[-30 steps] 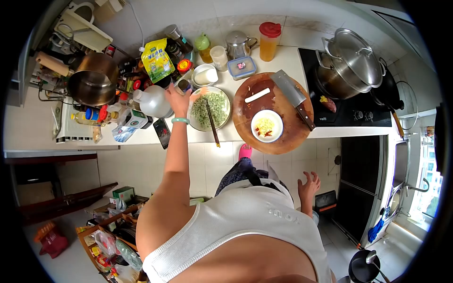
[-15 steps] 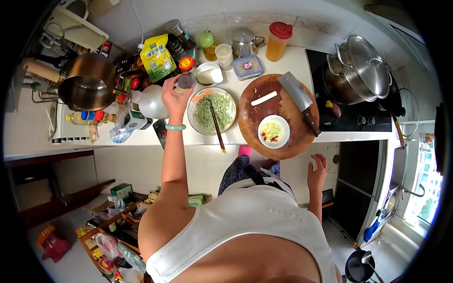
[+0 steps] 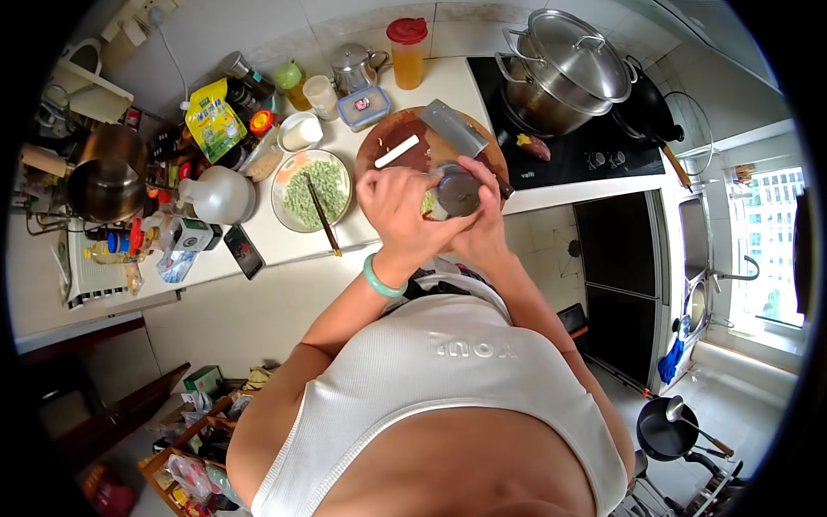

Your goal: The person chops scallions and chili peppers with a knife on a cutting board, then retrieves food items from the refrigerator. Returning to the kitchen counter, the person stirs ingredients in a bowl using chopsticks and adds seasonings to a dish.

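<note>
Both hands are together above the front of the round cutting board (image 3: 370,142). My left hand (image 3: 401,211), with a green bangle at its wrist, is closed around a jar with a dark lid (image 3: 458,189). From the other side, my right hand (image 3: 488,226) grips the same jar, its fingers at the lid. Beneath them, the small white bowl is mostly hidden. A white stick-shaped piece (image 3: 397,151) and a cleaver (image 3: 451,127) lie on the board. To the left stands a bowl of chopped green food (image 3: 312,191) with chopsticks (image 3: 322,215) resting in it.
A steamer pot (image 3: 560,82) stands on the black stove at the right, beside a wok (image 3: 650,116). Along the wall are a red-lidded jug (image 3: 407,56), a metal teapot (image 3: 353,69) and a lidded container (image 3: 363,107). A phone (image 3: 243,252) lies on the counter's left front edge.
My left hand has carried the jar right, from beside the green-food bowl to over the board. My right hand has risen from below the counter edge and taken hold of it. The view has shifted.
</note>
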